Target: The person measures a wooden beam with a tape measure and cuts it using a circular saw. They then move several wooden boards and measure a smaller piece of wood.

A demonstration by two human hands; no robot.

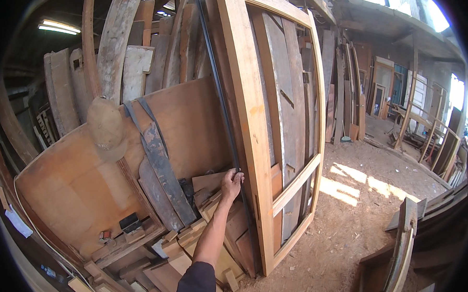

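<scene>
My left hand point(232, 184) is closed at the long, thin dark strip point(216, 75) that runs from the top of the view down past my fingers. The strip looks like a slim bar; its material I cannot tell. Just to its right stands a tall, pale wooden frame point(250, 110) with crosspieces, upright and slightly tilted, its lower corner near the ground. A brown board edge lies between the strip and this frame. No part of my right hand shows.
Offcuts point(187, 248) pile up below my left arm. A large brown panel point(194, 110) leans behind, with a cap point(105, 127) and dark straps point(158, 153) before it. Planks point(110, 46) stand at the back. Timber point(400, 252) lies right of the dirt floor point(340, 229).
</scene>
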